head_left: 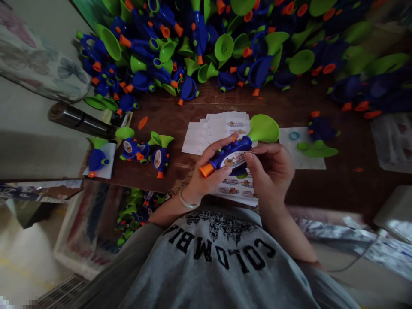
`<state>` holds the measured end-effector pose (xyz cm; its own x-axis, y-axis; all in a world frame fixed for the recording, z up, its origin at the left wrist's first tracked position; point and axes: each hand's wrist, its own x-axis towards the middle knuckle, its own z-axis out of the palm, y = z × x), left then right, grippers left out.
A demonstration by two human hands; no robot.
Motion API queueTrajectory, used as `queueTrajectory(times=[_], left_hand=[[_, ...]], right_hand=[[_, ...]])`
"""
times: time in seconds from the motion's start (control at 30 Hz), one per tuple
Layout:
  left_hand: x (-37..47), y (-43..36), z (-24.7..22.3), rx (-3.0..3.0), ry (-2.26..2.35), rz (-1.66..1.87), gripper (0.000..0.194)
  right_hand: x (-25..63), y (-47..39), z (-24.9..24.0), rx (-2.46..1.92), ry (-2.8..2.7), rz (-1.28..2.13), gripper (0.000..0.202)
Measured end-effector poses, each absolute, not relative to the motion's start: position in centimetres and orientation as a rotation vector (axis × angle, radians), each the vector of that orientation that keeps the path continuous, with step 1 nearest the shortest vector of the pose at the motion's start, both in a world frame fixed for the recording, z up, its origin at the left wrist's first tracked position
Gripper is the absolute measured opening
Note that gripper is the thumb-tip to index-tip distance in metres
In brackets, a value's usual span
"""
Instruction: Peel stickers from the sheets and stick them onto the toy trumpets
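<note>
A blue toy trumpet (pixel 228 151) with a lime-green bell and an orange mouthpiece is tilted over the table, bell up to the right. My left hand (pixel 207 174) is closed around its mouthpiece end, thumb along the lower side. On the trumpet's flat face lies an oval white sticker (pixel 233 160) with a brown cartoon figure and a rainbow stripe. My right hand (pixel 273 167) pinches at the sticker's right end, thumb against it and fingers curled. Sheets of oval stickers (pixel 236 193) lie beneath the hands, partly covered by them.
Many similar trumpets (pixel 193 81) are heaped along the table's back. Several stickered ones (pixel 157 159) stand at left, near a dark thermos (pixel 77 120). At right, another trumpet (pixel 322 128) rests by white paper (pixel 305 161) with a teal ring (pixel 294 136). Below left, a box holds more trumpets (pixel 135 210).
</note>
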<state>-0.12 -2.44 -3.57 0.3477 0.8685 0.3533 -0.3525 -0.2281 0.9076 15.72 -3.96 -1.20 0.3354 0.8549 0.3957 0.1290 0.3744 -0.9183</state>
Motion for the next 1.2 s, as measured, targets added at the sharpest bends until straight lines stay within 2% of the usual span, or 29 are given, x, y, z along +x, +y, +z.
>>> queueTrajectory(times=[0.33, 0.4, 0.5, 0.67, 0.8, 1.0, 1.1, 1.2], left_hand=[[0.1, -2.8, -2.3, 1.528, 0.543, 1.36, 0.055], [-0.1, -2.9, -2.3, 1.543, 0.549, 1.345, 0.056], [-1.6, -3.0, -2.6, 1.615, 0.641, 1.326, 0.057], [-10.3, -2.3, -3.7, 2.085, 1.38, 1.538, 0.052], [-19.1, -2.0, -6.0, 2.269, 1.911, 1.192, 0.061], [-24.0, -2.5, -9.4, 2.368, 1.889, 0.669, 0.067], [-23.8, -2.4, -9.9, 2.427, 1.869, 0.656, 0.063], [-22.5, -2.2, -9.7, 2.458, 1.9, 0.816, 0.057]], right_hand=[[15.4, -4.0, -1.0, -1.266, -1.439, 0.202, 0.011], [16.1, -3.6, -1.3, -1.299, -1.468, 0.083, 0.027], [18.5, -2.0, -2.8, -1.41, -1.4, -0.006, 0.071], [23.0, 2.1, -6.5, -1.675, -1.682, 0.279, 0.062], [22.9, 4.9, -7.9, -1.838, -1.928, 0.474, 0.081], [20.1, 7.8, -8.9, -1.975, -2.029, 0.61, 0.11], [19.6, 8.5, -9.6, -2.024, -2.039, 0.607, 0.118], [19.7, 8.6, -10.6, -2.031, -2.027, 0.581, 0.121]])
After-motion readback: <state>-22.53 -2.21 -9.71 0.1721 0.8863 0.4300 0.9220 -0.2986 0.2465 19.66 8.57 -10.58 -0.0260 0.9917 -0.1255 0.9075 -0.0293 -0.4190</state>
